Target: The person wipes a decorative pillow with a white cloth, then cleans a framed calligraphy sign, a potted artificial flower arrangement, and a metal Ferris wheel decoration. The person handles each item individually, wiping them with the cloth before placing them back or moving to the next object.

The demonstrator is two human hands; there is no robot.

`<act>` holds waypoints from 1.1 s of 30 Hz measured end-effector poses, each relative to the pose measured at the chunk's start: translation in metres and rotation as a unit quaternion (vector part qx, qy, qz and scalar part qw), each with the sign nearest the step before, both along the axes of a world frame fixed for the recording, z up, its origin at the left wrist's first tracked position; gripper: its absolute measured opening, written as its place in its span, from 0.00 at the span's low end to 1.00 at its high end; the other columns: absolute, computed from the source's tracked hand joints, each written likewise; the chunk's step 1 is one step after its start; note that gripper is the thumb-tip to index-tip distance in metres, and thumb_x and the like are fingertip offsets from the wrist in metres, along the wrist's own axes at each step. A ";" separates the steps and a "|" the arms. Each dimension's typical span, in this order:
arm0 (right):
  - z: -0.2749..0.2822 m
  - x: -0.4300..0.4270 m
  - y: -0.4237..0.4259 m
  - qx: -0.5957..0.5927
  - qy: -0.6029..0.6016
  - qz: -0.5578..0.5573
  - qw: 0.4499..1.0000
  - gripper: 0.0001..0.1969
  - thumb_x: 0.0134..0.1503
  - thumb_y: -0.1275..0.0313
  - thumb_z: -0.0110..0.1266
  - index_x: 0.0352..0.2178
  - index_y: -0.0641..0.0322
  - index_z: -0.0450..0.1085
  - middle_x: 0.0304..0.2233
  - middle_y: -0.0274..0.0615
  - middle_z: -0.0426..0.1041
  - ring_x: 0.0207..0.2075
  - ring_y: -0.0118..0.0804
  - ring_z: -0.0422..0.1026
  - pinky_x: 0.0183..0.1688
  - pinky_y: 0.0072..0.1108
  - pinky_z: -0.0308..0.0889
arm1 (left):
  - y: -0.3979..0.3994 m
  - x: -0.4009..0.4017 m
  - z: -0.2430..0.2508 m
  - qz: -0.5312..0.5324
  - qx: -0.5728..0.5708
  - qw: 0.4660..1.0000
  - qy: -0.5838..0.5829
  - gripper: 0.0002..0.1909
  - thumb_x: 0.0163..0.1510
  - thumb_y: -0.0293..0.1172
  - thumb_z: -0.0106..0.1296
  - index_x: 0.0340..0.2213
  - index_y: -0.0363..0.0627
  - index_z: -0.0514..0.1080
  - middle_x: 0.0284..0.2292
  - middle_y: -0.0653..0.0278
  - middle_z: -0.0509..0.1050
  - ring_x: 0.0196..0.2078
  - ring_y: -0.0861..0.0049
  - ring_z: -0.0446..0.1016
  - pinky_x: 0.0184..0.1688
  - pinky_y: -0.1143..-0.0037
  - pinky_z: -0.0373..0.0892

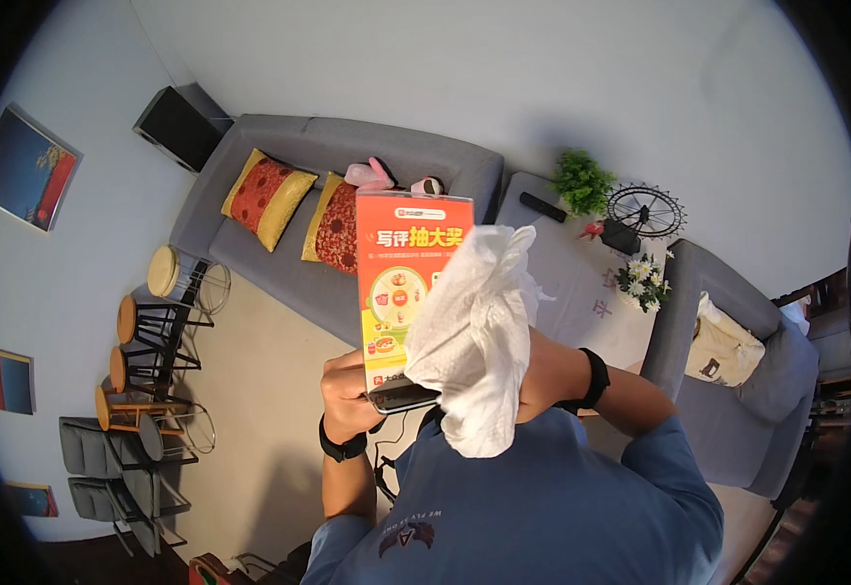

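An upright clear sign stand point(379, 300) with a red and yellow printed card bearing writing is held up before my chest. At its lower left edge, my left hand point(349, 395) grips it near the dark, glossy base point(405, 398). A crumpled white cloth point(480, 329) covers the card's right part and hangs down past the base. My right hand point(546, 376) is closed on the cloth from the right; its fingers are mostly hidden behind the folds. Both wrists wear black bands.
A grey sofa point(272, 267) with red and gold cushions point(268, 199) stands beyond. Right of it, a covered table point(564, 292) holds a plant point(583, 181), a black wheel-shaped ornament point(645, 210) and white flowers point(643, 281). A grey armchair point(725, 431) is at right, stools point(128, 319) and folding chairs point(89, 446) at left.
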State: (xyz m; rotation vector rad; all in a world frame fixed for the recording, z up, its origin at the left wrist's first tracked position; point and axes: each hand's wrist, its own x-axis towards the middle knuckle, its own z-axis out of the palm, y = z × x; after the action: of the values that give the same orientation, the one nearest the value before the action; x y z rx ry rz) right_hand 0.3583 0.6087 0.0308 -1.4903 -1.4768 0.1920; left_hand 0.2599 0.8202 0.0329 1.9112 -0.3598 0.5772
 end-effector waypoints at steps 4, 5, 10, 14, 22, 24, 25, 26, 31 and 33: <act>-0.011 0.005 -0.002 0.002 -0.041 -0.025 0.999 0.25 0.38 0.62 0.59 0.39 0.59 0.66 0.41 0.45 0.65 0.45 0.49 0.61 0.50 0.34 0.54 | 0.000 0.000 0.003 -0.009 0.021 1.000 -0.001 0.08 0.33 0.17 0.54 0.23 0.31 0.73 0.27 0.52 0.74 0.24 0.71 0.75 0.24 0.81 0.67; -0.012 0.010 -0.004 0.002 -0.042 -0.025 0.999 0.25 0.38 0.62 0.59 0.39 0.59 0.66 0.41 0.45 0.65 0.45 0.49 0.61 0.50 0.34 0.54 | 0.000 0.000 0.003 -0.009 0.022 1.000 -0.002 0.08 0.33 0.17 0.54 0.23 0.31 0.73 0.27 0.52 0.74 0.24 0.71 0.75 0.24 0.81 0.67; -0.019 0.040 -0.010 -0.089 -0.065 -0.025 0.994 0.30 0.37 0.59 0.58 0.43 0.59 0.62 0.45 0.46 0.63 0.49 0.48 0.58 0.52 0.33 0.51 | 0.011 -0.001 0.001 -0.021 -0.049 0.999 -0.004 0.08 0.34 0.19 0.56 0.22 0.30 0.72 0.24 0.52 0.74 0.24 0.72 0.74 0.25 0.81 0.66; -0.005 0.055 -0.008 -0.041 -0.092 -0.123 0.987 0.30 0.38 0.59 0.57 0.44 0.58 0.62 0.46 0.46 0.63 0.48 0.47 0.60 0.51 0.31 0.54 | 0.015 -0.004 0.000 -0.021 -0.059 0.998 0.004 0.08 0.35 0.22 0.57 0.21 0.30 0.72 0.24 0.51 0.74 0.23 0.73 0.74 0.25 0.81 0.65; -0.017 0.089 -0.054 0.046 0.097 -0.192 0.976 0.32 0.39 0.59 0.59 0.45 0.62 0.61 0.48 0.46 0.61 0.50 0.44 0.59 0.52 0.31 0.52 | 0.004 -0.011 -0.015 0.026 -0.104 0.994 -0.025 0.08 0.36 0.21 0.56 0.22 0.29 0.72 0.26 0.50 0.74 0.25 0.72 0.74 0.27 0.80 0.66; -0.025 0.090 -0.054 0.117 0.202 -0.178 0.956 0.31 0.39 0.59 0.59 0.44 0.62 0.62 0.47 0.45 0.62 0.49 0.44 0.59 0.51 0.30 0.52 | -0.001 -0.012 -0.009 0.057 -0.034 0.998 -0.024 0.08 0.36 0.18 0.55 0.24 0.29 0.72 0.28 0.50 0.74 0.27 0.72 0.74 0.28 0.80 0.66; -0.026 0.089 -0.055 0.144 0.237 -0.169 0.946 0.30 0.39 0.59 0.58 0.44 0.62 0.62 0.47 0.45 0.62 0.49 0.44 0.60 0.51 0.30 0.53 | -0.003 -0.012 -0.007 0.062 -0.036 0.997 -0.025 0.08 0.36 0.18 0.55 0.24 0.29 0.72 0.28 0.50 0.74 0.27 0.72 0.74 0.28 0.80 0.66; -0.024 0.086 -0.054 0.161 0.259 -0.158 0.939 0.30 0.39 0.60 0.58 0.44 0.62 0.62 0.46 0.45 0.63 0.49 0.44 0.60 0.51 0.30 0.53 | -0.006 -0.011 -0.006 0.082 0.001 0.996 -0.022 0.08 0.36 0.17 0.54 0.24 0.30 0.72 0.29 0.51 0.74 0.27 0.71 0.74 0.28 0.81 0.66; -0.027 0.046 -0.030 0.096 0.150 -0.049 0.983 0.27 0.40 0.60 0.57 0.42 0.62 0.64 0.44 0.44 0.64 0.47 0.44 0.62 0.50 0.29 0.53 | -0.009 0.001 0.000 0.073 0.093 0.993 -0.012 0.12 0.32 0.13 0.51 0.26 0.32 0.72 0.35 0.52 0.72 0.31 0.67 0.74 0.31 0.79 0.68; -0.039 0.024 -0.008 0.052 0.070 -0.007 0.996 0.26 0.40 0.60 0.57 0.41 0.62 0.64 0.44 0.44 0.65 0.46 0.44 0.62 0.50 0.29 0.54 | -0.006 0.004 0.003 0.069 0.108 0.992 -0.006 0.15 0.30 0.12 0.49 0.27 0.31 0.71 0.38 0.52 0.71 0.33 0.65 0.74 0.31 0.78 0.68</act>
State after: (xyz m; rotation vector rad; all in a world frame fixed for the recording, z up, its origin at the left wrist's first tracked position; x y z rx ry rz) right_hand 0.3821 0.6008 -0.0081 -1.3755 -1.3450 0.2044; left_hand 0.2641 0.8143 0.0361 2.1546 -0.3101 0.6624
